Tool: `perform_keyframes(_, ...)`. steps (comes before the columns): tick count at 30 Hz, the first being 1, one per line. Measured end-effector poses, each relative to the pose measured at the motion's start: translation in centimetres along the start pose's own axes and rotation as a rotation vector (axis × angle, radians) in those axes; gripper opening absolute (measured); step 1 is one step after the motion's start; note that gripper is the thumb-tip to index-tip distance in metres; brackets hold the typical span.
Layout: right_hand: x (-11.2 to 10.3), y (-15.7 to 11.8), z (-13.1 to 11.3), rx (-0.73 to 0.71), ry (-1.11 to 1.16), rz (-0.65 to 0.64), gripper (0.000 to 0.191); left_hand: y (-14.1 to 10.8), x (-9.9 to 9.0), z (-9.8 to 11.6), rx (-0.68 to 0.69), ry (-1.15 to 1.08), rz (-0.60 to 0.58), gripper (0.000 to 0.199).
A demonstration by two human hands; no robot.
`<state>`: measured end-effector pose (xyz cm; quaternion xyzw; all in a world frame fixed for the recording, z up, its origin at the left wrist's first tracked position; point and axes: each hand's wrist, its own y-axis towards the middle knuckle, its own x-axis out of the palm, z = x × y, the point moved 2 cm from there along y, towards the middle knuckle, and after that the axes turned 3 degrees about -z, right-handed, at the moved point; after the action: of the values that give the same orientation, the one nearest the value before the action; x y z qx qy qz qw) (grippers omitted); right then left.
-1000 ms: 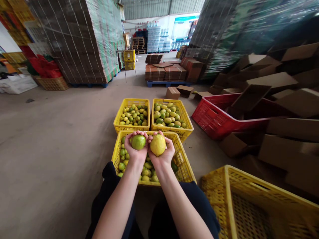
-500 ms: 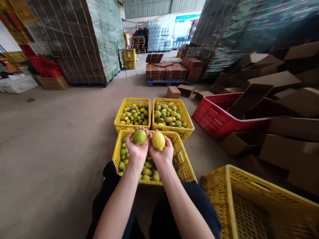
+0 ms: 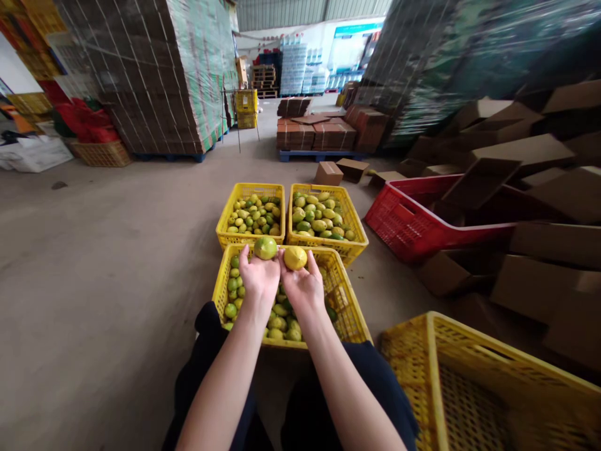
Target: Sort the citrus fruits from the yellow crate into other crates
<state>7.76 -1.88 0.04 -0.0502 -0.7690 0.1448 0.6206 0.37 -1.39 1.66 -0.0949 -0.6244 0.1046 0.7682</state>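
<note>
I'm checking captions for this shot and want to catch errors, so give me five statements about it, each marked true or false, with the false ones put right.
1. The left hand bears a green fruit. True.
2. The right hand is clenched, palm down. False: it is open, palm up, with a yellow fruit on its fingers.
3. Beyond the hands, the back left crate and back right crate both hold fruit. True.
4. The red crate stands left of those two. False: it stands to their right.
5. The near crate, below the hands, holds only yellow fruit. False: it holds green ones too.
</note>
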Motion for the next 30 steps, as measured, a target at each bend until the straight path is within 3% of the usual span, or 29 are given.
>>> perform_keyframes(8, 0.8, -0.8, -0.8, 0.004, -0.01, -0.129, 0.023, -0.6, 0.1, 0.2, 0.036, -0.022, -0.048, 0.011)
perform_keyframes(13, 1.1, -1.1, -0.9, 0.047, 0.022, -0.165, 0.03, -0.3, 0.0, 0.2, -0.056, -0.114, -0.026, 0.033)
perform_keyframes(18, 1.1, -1.1, -0.8, 0.03, -0.002, -0.21, 0.028, -0.2, -0.1, 0.2, -0.007, -0.149, -0.044, 0.045)
perform_keyframes(30, 0.0, -0.3, -0.5, 0.036, -0.032, -0.248, 0.011, -1.2, -0.5, 0.9, -0.086, -0.147, -0.14, 0.04)
